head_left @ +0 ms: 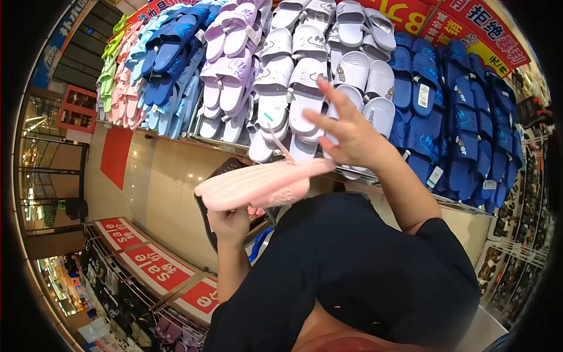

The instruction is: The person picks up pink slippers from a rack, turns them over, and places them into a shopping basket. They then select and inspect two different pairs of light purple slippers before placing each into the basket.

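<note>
A pair of pink slippers [255,185] is held sideways in front of my body, soles and straps pressed together. My left hand [230,223] grips the pair from below at its left end. A thin pale strip [280,142] sticks up from the top of the slippers. Above their right end, my right hand [349,129] is raised with its fingers spread and nothing in it. Behind it hang white slippers [308,79] on the rack.
Lilac slippers [230,76] and dark blue slippers [463,117] hang on the same long rack. Red sale signs [155,264] line a lower shelf at left. A dark basket or chair-like frame [205,214] is partly hidden behind the pink slippers.
</note>
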A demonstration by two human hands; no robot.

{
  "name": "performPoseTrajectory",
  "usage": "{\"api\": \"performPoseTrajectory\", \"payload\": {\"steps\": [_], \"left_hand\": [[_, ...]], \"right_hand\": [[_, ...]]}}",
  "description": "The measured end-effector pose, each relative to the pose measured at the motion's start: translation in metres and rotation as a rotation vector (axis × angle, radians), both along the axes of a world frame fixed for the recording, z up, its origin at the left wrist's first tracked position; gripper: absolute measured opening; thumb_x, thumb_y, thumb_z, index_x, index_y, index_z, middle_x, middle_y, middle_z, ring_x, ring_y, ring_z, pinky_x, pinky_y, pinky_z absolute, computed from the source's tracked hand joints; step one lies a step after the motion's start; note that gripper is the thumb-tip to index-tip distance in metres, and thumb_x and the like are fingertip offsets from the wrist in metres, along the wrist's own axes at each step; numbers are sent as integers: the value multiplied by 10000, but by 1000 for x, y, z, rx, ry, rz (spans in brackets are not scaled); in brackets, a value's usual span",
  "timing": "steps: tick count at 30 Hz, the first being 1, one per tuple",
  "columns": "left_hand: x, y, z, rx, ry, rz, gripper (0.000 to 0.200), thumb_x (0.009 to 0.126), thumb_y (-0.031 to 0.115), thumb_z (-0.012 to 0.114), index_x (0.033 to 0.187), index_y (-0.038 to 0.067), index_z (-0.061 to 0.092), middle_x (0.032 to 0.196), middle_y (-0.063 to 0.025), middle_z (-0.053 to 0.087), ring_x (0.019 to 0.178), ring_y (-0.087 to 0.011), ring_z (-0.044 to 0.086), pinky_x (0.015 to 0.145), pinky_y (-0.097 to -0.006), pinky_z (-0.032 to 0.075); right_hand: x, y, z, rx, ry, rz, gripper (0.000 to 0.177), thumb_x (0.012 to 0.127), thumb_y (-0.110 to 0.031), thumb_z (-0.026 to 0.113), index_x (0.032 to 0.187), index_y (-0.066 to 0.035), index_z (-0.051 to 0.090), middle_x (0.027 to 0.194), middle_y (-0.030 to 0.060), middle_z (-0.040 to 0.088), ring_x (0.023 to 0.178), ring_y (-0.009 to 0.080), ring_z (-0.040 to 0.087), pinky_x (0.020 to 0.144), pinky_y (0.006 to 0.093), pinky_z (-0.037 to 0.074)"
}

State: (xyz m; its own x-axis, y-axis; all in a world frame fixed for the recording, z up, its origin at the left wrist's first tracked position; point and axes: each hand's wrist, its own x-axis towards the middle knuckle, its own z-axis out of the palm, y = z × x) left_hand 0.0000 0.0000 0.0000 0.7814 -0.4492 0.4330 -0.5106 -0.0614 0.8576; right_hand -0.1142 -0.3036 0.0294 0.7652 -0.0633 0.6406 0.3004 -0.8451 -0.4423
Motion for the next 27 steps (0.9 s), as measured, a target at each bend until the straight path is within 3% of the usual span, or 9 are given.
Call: {"api": "performPoseTrajectory", "payload": {"steps": [2,5,6,9,10,13,17,21,27], "left_hand": [[-5,-8,13,46,-199,-121,483,758,132,840,1157,-46,637,1118,-153,700,1039,-292,679,940,-397,499],[-8,-14,24,44,-105,-241,424,744,97,832,1102,-48,657,1061,-155,712,1016,-293,687,932,-388,503],[-10,-15,22,45,-105,-235,389,737,86,829,1066,-47,669,1031,-166,715,1000,-300,692,928,-384,505],[-6,-6,15,0,-163,-131,348,775,39,793,1085,-47,661,1084,-172,699,1036,-292,676,934,-385,501],[-4,-1,9,-9,-155,-66,341,796,23,773,1104,-49,649,1106,-173,689,1051,-284,666,942,-384,496],[1,7,-4,-46,-120,110,344,851,-6,729,1168,-54,605,1159,-164,664,1083,-252,635,959,-373,486],[8,5,0,-81,-35,179,345,872,20,733,1170,-43,571,1121,-126,658,1037,-201,620,934,-345,491],[9,0,6,-120,-19,86,325,866,25,741,1139,-36,576,1089,-114,656,1012,-191,617,927,-334,488],[4,-3,4,-47,-47,42,302,860,29,748,1105,-35,584,1109,-114,649,1037,-193,606,933,-338,480]], "right_hand": [[5,12,8,-169,-29,23,582,687,-113,775,1255,-159,656,1563,150,309,1355,374,396,1120,439,359],[15,16,5,-173,106,217,284,711,-89,745,992,-102,708,1509,104,416,1332,370,416,1095,479,361],[17,17,9,-173,51,201,128,720,-98,731,828,-76,666,1269,104,637,1174,316,580,964,429,475],[3,7,-3,-94,438,49,113,721,-119,726,791,-81,645,967,111,725,903,265,692,762,359,544],[2,3,-8,-103,205,-4,85,778,-120,708,859,-99,692,753,116,693,679,257,677,594,335,525],[-9,9,-8,413,217,-58,160,850,-109,664,994,-130,731,740,117,672,643,246,653,594,352,510],[-20,11,10,1212,772,287,323,941,-122,579,1232,12,618,739,119,678,608,151,634,548,281,517],[-23,15,-5,1827,620,550,419,954,-104,531,1324,86,485,742,162,665,526,175,628,443,255,507],[-20,14,-16,2103,600,803,516,1022,-375,341,1288,23,535,844,152,666,601,169,636,480,265,497]]}}
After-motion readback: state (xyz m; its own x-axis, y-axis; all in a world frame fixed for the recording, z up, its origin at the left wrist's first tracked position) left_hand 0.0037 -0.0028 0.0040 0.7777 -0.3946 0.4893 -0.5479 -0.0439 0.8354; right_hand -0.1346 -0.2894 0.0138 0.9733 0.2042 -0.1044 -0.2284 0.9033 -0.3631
